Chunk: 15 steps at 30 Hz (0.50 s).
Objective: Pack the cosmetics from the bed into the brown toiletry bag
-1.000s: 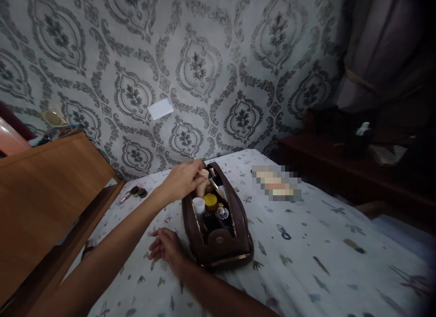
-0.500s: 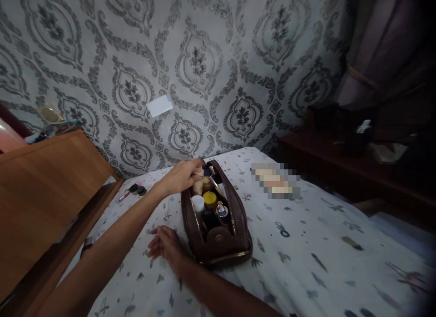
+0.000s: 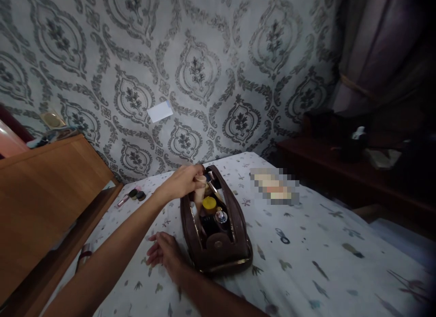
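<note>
A brown leather toiletry bag (image 3: 221, 258) lies open on a bed with a patterned white sheet (image 3: 306, 253). My left hand (image 3: 182, 183) reaches across to the bag's far end, its fingers closed round a beige bottle (image 3: 200, 192) that stands inside. Also in the bag are a yellow-lidded jar (image 3: 209, 202), a clear-stoppered bottle (image 3: 220, 215) and dark items. My right hand (image 3: 163, 253) rests flat on the sheet beside the bag's near left corner, fingers spread, holding nothing.
A wooden cabinet (image 3: 44, 194) stands along the bed's left side. Small cosmetics (image 3: 136, 195) lie on the sheet near it. A pixelated object (image 3: 274, 186) lies right of the bag. A dark table (image 3: 340, 171) and a curtain (image 3: 374, 49) fill the right.
My left hand has kept hold of the beige bottle and shifted it slightly in the bag; the white-capped item beside it is now mostly hidden. My right hand has stayed in place.
</note>
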{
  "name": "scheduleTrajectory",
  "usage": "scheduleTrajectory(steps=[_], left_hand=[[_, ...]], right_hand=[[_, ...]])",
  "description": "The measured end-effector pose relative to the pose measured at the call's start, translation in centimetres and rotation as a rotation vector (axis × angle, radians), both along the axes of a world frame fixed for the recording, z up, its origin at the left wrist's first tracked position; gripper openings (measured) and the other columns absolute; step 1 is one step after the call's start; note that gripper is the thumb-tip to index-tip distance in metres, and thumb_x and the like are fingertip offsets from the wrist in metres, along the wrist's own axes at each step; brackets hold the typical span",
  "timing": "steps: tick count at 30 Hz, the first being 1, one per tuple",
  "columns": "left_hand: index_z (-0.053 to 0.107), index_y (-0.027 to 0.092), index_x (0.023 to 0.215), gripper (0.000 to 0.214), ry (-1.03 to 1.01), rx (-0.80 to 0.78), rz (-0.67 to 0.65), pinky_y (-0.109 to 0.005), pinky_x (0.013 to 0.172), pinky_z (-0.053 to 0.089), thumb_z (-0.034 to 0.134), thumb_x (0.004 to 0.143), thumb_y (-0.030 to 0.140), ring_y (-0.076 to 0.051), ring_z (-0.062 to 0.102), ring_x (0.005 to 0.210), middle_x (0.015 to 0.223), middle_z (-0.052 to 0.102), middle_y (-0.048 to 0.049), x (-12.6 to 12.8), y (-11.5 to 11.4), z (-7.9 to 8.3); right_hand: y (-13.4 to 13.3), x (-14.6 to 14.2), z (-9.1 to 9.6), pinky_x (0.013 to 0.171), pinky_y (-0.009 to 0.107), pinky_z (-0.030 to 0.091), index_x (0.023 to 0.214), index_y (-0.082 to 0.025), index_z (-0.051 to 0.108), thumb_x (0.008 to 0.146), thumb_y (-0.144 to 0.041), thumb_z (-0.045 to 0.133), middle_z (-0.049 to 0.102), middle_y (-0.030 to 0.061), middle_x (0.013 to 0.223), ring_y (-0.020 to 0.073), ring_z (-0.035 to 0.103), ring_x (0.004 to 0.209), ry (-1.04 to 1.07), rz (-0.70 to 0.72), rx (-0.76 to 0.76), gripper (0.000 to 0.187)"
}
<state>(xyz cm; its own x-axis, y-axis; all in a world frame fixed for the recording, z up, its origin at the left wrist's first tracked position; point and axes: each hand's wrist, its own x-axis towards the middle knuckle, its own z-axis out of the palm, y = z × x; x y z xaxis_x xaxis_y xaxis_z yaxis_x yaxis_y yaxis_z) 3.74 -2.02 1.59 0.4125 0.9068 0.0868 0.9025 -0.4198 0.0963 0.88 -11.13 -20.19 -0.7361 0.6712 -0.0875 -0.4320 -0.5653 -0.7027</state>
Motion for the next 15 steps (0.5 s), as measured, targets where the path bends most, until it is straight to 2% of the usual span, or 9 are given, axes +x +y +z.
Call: scheduleTrajectory(steps=[6, 11, 15], left_hand=[[0.058, 0.019, 0.087, 0.010, -0.034, -0.013, -0.004, -0.026, 0.066, 0.039, 0.059, 0.080, 0.025, -0.018, 0.058, 0.075, 0.076, 0.062, 0.0006, -0.42, 0.23, -0.55], [0.061, 0.021, 0.096, 0.017, -0.048, 0.008, 0.008, -0.027, 0.075, 0.044, 0.061, 0.080, 0.027, -0.021, 0.061, 0.087, 0.092, 0.067, -0.0023, -0.19, -0.03, -0.90], [0.061, 0.021, 0.095, 0.015, -0.030, 0.000, 0.015, -0.026, 0.071, 0.043, 0.061, 0.080, 0.025, -0.020, 0.062, 0.084, 0.093, 0.068, -0.0011, 0.20, -0.35, -0.80]], right_hand=[[-0.03, -0.12, -0.09, 0.047, 0.023, 0.037, 0.091, -0.016, 0.054, 0.060, -0.082, 0.059, 0.061, -0.0028, 0.058, 0.0120, 0.060, 0.045, 0.009, -0.019, 0.006, 0.074], [0.03, -0.06, -0.12, 0.047, 0.023, 0.036, 0.089, -0.017, 0.054, 0.067, -0.077, 0.059, 0.061, -0.0032, 0.059, 0.0122, 0.061, 0.045, 0.000, -0.004, 0.005, 0.064], [0.05, -0.01, -0.16, 0.047, 0.023, 0.036, 0.089, -0.016, 0.054, 0.066, -0.077, 0.060, 0.061, -0.0025, 0.059, 0.0127, 0.061, 0.045, 0.013, -0.006, 0.012, 0.065]])
